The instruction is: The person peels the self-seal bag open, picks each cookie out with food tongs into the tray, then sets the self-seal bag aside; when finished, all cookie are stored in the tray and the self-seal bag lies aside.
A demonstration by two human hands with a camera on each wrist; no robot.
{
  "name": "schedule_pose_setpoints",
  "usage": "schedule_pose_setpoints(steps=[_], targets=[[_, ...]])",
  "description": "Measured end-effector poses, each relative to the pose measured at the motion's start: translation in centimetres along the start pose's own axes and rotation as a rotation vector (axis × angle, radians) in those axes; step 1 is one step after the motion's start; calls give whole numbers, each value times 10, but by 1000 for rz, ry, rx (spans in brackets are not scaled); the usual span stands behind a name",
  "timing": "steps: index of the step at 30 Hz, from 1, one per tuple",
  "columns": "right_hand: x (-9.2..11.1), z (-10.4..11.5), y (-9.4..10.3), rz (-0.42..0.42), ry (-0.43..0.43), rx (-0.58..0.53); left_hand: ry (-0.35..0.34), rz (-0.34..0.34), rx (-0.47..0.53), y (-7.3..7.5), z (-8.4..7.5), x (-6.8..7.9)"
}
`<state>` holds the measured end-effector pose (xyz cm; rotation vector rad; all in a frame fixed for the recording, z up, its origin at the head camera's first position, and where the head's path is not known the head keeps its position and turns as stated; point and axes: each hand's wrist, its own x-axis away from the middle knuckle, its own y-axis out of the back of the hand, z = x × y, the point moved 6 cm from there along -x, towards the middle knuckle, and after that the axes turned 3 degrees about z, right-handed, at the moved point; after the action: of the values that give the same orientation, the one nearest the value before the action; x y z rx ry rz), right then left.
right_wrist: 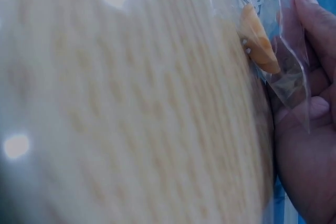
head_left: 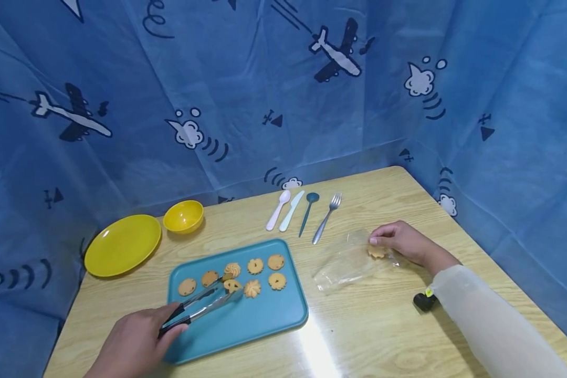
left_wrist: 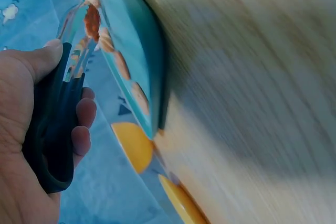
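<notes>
My left hand grips the black handles of metal tongs over the teal tray. The tongs' tips stand apart around a cookie with holes; in the left wrist view a browned cookie shows at the tips. Several other cookies, round and flower-shaped, lie on the tray, such as a fluted one. To the right, my right hand pinches the edge of a clear plastic bag lying on the table. One cookie is inside the bag, close to my fingers.
A yellow plate and a yellow bowl stand at the back left. Behind the tray lie a pink spoon, a pale knife, a dark green stirrer and a metal fork. Blue printed curtains border the table.
</notes>
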<state>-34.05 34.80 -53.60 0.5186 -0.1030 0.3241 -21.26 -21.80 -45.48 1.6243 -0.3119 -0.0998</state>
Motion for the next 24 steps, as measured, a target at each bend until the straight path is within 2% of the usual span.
schedule_pose_setpoints(steps=[5,10,13,18,21,24], targets=[[0,-1,1,-2,-7,6,42,54,17,-6,13,3],[-1,-2,2,0,-7,6,42,52,15,-5,16,1],[0,-1,4,-1,-2,15,25,15,3,0,12,-2],[2,-1,6,-16,3,32,-92,-117,-31,12,-12,-9],[3,0,4,-11,6,1,-201,-207,-34,12,-36,-15],[1,0,1,5,21,-22,-285,-259,-22,10,-64,-23]])
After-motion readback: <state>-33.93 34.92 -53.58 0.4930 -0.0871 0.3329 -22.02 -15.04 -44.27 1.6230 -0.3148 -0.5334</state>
